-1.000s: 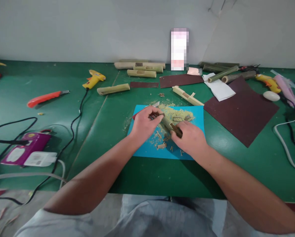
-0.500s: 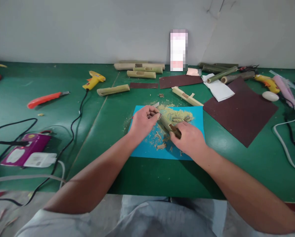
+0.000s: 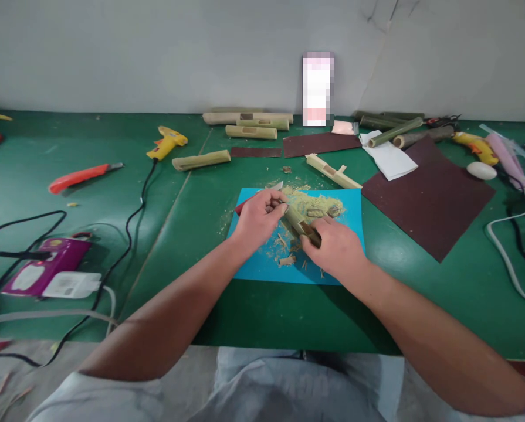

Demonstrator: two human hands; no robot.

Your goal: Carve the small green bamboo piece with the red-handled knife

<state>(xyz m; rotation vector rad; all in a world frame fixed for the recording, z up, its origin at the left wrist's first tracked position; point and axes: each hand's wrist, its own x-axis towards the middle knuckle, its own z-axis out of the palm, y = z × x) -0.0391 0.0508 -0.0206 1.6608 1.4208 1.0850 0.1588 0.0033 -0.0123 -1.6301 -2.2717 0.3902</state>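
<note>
A bamboo tube [image 3: 296,218] with a cut-out opening in its side slants over the blue sheet [image 3: 250,268]. My right hand [image 3: 336,241] is wrapped around its near end. At the far end, my left hand [image 3: 261,215] is closed in a pinch against the tube. Whatever lies between those fingertips is too small to make out. Partly hidden behind the left hand is a red-handled knife [image 3: 244,205], its blade tip showing beyond the knuckles. Pale shavings and dust [image 3: 321,203] cover the sheet, with small cut bamboo pieces [image 3: 287,261] among them.
More bamboo tubes [image 3: 251,132] lie at the back, one [image 3: 201,160] farther left. Brown sheets [image 3: 436,205] and white paper [image 3: 394,161] are at right. Leftward are a yellow glue gun [image 3: 168,143], an orange cutter [image 3: 80,179] and a purple power strip [image 3: 46,266] with cables.
My left hand has shifted slightly right and toward me along the tube, uncovering more of the red knife handle. My right hand keeps its grip, with barely any movement.
</note>
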